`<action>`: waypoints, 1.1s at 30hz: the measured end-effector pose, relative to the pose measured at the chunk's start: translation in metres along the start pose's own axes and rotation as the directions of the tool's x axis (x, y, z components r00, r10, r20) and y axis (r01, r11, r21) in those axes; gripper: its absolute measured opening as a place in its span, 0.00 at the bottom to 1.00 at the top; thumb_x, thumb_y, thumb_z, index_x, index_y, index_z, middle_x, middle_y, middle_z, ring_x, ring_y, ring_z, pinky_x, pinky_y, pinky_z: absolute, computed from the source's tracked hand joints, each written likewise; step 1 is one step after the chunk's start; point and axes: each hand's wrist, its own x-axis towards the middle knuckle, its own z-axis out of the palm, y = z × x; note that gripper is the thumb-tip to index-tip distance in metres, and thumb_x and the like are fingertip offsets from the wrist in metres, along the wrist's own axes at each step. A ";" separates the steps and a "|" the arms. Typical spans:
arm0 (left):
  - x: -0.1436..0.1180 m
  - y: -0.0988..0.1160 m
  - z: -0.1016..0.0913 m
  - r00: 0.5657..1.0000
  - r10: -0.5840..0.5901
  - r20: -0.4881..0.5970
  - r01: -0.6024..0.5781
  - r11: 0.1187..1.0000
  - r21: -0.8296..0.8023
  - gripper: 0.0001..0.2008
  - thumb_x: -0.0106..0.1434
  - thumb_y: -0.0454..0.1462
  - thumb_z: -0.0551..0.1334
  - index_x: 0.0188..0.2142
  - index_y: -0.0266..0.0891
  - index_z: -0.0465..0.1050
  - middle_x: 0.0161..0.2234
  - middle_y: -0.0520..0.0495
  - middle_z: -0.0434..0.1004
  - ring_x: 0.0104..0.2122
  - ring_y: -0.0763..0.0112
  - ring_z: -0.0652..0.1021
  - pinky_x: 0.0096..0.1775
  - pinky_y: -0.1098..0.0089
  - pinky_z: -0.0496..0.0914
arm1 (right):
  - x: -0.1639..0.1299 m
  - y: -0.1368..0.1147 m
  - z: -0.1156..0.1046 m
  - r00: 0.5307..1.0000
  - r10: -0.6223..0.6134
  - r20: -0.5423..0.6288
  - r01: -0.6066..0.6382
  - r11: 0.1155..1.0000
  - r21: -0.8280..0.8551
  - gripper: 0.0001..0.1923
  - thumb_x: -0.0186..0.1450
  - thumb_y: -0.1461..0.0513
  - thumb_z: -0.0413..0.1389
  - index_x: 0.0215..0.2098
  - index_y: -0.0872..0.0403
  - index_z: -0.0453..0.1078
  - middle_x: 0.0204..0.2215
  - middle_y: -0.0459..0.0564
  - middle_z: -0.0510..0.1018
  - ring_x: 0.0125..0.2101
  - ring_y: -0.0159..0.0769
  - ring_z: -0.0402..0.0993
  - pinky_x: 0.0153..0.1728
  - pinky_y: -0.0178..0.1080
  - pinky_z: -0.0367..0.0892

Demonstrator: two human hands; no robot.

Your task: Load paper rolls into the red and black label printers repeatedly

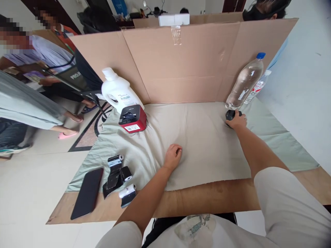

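Note:
My right hand point(238, 121) is stretched to the far right of the cloth and closed around a small black round object point(229, 114), just in front of a clear plastic water bottle point(244, 82) with a blue cap. My left hand point(172, 155) rests loosely curled on the pale green cloth point(201, 137) near the middle, holding nothing. A red and black label printer point(132, 119) sits at the back left of the cloth.
A white detergent jug point(117, 90) stands behind the printer. A black phone point(88, 193) and three label rolls point(120, 175) lie at the front left. A cardboard screen point(186, 62) walls the back. People sit beyond the left side.

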 end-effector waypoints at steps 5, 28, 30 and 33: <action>-0.002 -0.001 0.002 0.992 0.119 0.051 -0.123 0.988 0.096 0.09 0.64 0.35 0.55 0.37 0.40 0.74 0.36 0.43 0.77 0.41 0.61 0.75 0.46 0.57 0.71 | -0.053 0.000 0.013 0.972 -0.231 -0.036 0.233 0.968 0.091 0.49 0.57 0.49 0.61 0.70 0.55 0.47 0.61 0.69 0.59 0.60 0.63 0.60 0.57 0.57 0.59; -0.036 0.044 0.004 0.953 -0.038 0.301 0.038 0.999 0.006 0.09 0.66 0.36 0.54 0.35 0.39 0.74 0.35 0.45 0.77 0.36 0.65 0.76 0.43 0.63 0.71 | -0.263 -0.039 0.065 0.791 -0.606 -0.088 0.611 0.776 0.155 0.46 0.57 0.49 0.62 0.69 0.50 0.53 0.65 0.66 0.58 0.56 0.65 0.63 0.51 0.64 0.63; -0.029 0.046 0.007 0.965 -0.200 0.169 0.182 0.977 0.114 0.08 0.65 0.35 0.55 0.39 0.38 0.73 0.40 0.42 0.76 0.43 0.61 0.75 0.48 0.60 0.69 | -0.266 -0.037 0.068 0.784 -0.611 -0.109 0.621 0.764 0.175 0.45 0.57 0.47 0.61 0.68 0.51 0.54 0.65 0.67 0.57 0.56 0.66 0.63 0.51 0.65 0.63; -0.020 0.051 0.010 0.957 -0.254 0.141 0.227 0.956 0.185 0.14 0.66 0.37 0.56 0.48 0.34 0.71 0.50 0.35 0.74 0.53 0.52 0.70 0.57 0.52 0.63 | -0.256 -0.032 0.071 0.768 -0.621 -0.157 0.635 0.704 0.319 0.39 0.61 0.43 0.56 0.65 0.52 0.60 0.63 0.65 0.63 0.57 0.62 0.63 0.54 0.64 0.62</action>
